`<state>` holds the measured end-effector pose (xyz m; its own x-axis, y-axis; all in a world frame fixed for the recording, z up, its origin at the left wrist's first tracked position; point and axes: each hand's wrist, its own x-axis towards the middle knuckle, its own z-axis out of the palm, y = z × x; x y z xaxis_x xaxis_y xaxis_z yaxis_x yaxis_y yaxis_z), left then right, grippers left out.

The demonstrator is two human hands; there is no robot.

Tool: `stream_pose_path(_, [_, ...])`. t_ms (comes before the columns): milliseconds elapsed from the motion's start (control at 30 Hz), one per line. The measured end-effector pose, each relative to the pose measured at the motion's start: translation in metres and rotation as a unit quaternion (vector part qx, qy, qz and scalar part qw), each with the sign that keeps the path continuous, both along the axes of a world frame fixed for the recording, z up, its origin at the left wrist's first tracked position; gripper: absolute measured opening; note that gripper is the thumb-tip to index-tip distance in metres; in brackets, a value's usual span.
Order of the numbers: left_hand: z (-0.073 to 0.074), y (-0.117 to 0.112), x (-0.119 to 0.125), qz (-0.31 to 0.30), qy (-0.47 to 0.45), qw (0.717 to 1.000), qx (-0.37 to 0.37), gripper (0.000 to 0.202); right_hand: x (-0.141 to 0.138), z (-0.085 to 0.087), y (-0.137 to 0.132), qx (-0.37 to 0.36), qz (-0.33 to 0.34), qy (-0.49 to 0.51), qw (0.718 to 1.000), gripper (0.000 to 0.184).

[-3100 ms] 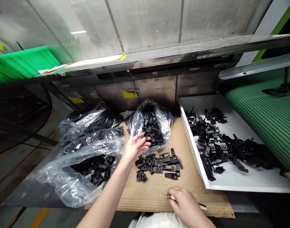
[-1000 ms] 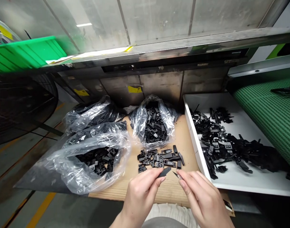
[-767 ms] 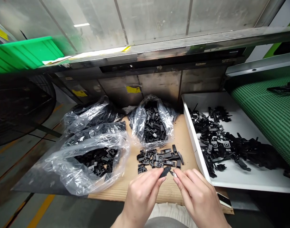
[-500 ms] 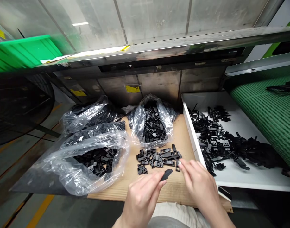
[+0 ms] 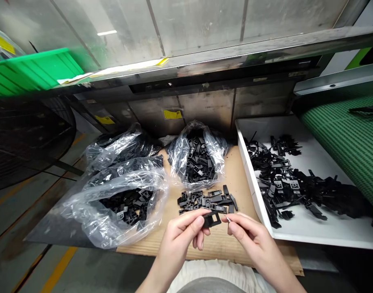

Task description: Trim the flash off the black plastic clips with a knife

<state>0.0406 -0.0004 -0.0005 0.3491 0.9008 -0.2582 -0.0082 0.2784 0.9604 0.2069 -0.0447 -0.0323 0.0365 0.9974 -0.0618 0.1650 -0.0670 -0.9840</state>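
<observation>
Closest in, the left hand has its fingers clamped, thumb against forefinger, on a small black plastic part with a rectangular window. It holds the part in the air just above the near half of the brown corrugated cardboard sheet that covers the desk. The right hand faces it, fingers pinched together on a thin metal-tipped tool. Only the tool's bright tip shows, just beside the part's right edge; whether it touches I cannot tell.

The step in hand looks like trimming or scraping that edge. A next move calls for a firm left pinch and a short, controlled stroke kept clear of the fingertips. The part looks flat, matte and stiff, its window open in the middle and its left end hidden under the thumb.

Just beyond lies a loose heap of similar black pieces. Behind the heap stands a crinkled clear plastic bag of black parts. To the left are a larger clear bag and another bag behind it. On the right, a white tray holds tangled black sprues. Farthest off are a green ribbed belt and a green crate.
</observation>
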Motion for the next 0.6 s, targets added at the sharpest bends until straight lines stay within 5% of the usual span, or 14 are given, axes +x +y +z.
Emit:
stream_pose_path(367, [-0.002,0.003,0.002,0.0,-0.018,0.999,-0.031,0.02,-0.013,0.01,0.01,0.038,0.021,0.03,0.999,0.017])
stream_pose_path(467, [-0.005,0.006,0.002,0.006,-0.04,0.996,-0.078,0.027,-0.015,0.001,0.005,0.156,-0.009,-0.068,0.985,0.013])
stream_pose_path(600, [-0.006,0.01,0.003,0.001,-0.107,0.981,-0.16,0.029,-0.019,-0.009,-0.002,0.327,0.031,-0.246,0.912,0.029])
